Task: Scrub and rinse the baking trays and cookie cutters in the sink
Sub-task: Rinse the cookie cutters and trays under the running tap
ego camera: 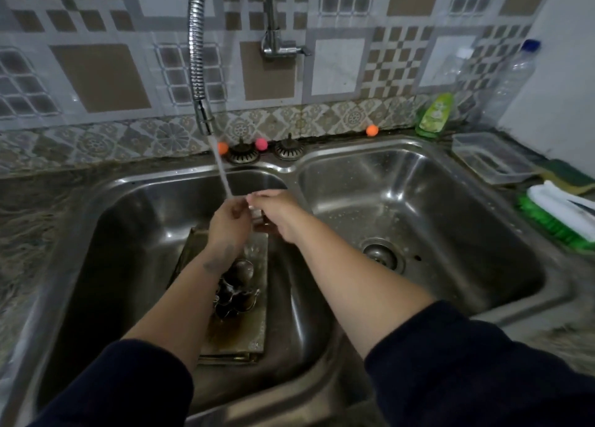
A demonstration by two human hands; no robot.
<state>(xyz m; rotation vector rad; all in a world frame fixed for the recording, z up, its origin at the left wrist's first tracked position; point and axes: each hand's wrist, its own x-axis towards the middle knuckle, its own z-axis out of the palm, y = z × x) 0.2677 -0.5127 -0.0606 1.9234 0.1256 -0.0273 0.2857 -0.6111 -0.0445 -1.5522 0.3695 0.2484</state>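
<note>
Water runs from the flexible tap (203, 117) into the left sink basin (128, 233). My left hand (229, 223) and my right hand (277, 214) meet under the stream, both closed on a small metal cookie cutter (256, 213) that is mostly hidden by the fingers. Below them a stained baking tray (244, 333) lies on the basin floor. Several soapy metal cookie cutters (235, 293) are piled on the tray.
The right basin (418, 207) holds only its drain. A green dish soap pouch (433, 115), a clear plastic container (492, 157), a sponge (570, 173) and a green scrub brush (560, 214) sit at the right. Two drain strainers (264, 152) rest behind the sink.
</note>
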